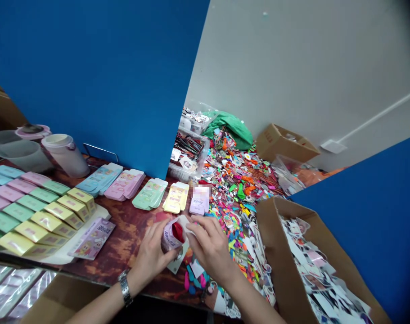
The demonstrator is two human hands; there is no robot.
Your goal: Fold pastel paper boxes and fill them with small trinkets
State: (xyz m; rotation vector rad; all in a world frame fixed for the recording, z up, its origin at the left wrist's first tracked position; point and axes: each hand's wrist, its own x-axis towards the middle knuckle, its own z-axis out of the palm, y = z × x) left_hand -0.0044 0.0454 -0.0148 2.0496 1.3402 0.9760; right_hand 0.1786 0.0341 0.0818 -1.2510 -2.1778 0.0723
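My left hand [150,256], with a metal-link wristwatch [124,288], grips the lower side of a small pink-and-white paper packet [169,238] with red showing in its opening. My right hand [209,245] pinches the packet's upper edge from the other side. Beneath the hands lies a pale card [175,263], partly hidden. A lilac stack of flat cartons [198,206] stands just beyond my fingers, beside a yellow stack [176,199]. Colourful cut-out pieces [232,229] spread right of my right hand.
Stacks of pastel cartons [39,211] cover the wood-patterned table [130,238] on the left, behind them plastic jugs [65,155]. A cardboard box of printed sheets [292,252] stands at right. Blue partitions [106,81] flank a heap of colourful pieces [238,171].
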